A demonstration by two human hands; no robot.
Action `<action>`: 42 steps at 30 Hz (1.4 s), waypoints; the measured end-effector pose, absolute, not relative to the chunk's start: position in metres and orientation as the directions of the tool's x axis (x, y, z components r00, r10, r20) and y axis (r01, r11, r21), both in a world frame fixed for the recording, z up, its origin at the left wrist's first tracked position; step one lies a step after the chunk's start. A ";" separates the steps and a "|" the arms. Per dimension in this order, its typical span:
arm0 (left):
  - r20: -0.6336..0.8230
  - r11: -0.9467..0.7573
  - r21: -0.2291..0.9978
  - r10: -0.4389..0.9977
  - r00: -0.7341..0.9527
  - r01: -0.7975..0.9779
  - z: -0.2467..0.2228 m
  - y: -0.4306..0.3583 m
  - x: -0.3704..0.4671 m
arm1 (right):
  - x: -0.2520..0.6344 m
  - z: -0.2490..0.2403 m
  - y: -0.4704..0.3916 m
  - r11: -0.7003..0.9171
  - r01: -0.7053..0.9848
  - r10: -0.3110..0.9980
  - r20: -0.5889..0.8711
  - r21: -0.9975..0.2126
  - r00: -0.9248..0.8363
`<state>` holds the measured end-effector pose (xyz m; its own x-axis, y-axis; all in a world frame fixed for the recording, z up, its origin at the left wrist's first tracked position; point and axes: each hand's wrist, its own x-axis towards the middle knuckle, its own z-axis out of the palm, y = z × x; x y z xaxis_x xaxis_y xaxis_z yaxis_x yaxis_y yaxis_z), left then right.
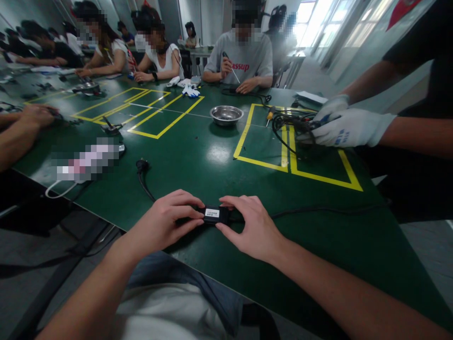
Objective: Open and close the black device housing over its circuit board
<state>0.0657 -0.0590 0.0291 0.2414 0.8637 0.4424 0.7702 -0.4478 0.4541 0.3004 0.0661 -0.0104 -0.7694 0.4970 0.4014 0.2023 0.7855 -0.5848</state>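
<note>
While the left hand [172, 216] and right hand [257, 228] pinch a white-labelled, black, rectangular box [213, 215], thin black cable [318, 209] runs right of their grip.

Head view, forward-down over green table [184, 165]

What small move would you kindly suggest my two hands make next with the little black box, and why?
Perhaps turn the black box gently over: the left hand and the right hand hold it at opposite ends, and its white label faces the camera, so the far side cannot be seen.
</note>
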 end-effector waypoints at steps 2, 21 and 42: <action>0.436 -0.438 0.452 0.868 0.236 0.777 0.026 -0.060 0.066 | 0.300 -0.012 0.067 0.786 0.199 0.495 0.403 -0.585 -0.770; 0.463 -0.465 0.525 0.859 0.219 0.712 0.008 -0.054 0.058 | 0.298 -0.008 0.065 0.787 0.257 0.509 0.356 -0.560 -0.784; 0.495 -0.481 0.363 0.825 0.273 0.798 0.002 -0.059 0.063 | 0.300 -0.008 0.068 0.783 0.246 0.499 0.341 -0.572 -0.796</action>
<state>0.0632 -0.0587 0.0019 0.2726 0.8251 0.4949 0.7979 -0.4813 0.3629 0.3000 0.0680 -0.0084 -0.7965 0.4991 0.3413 0.2456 0.7829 -0.5717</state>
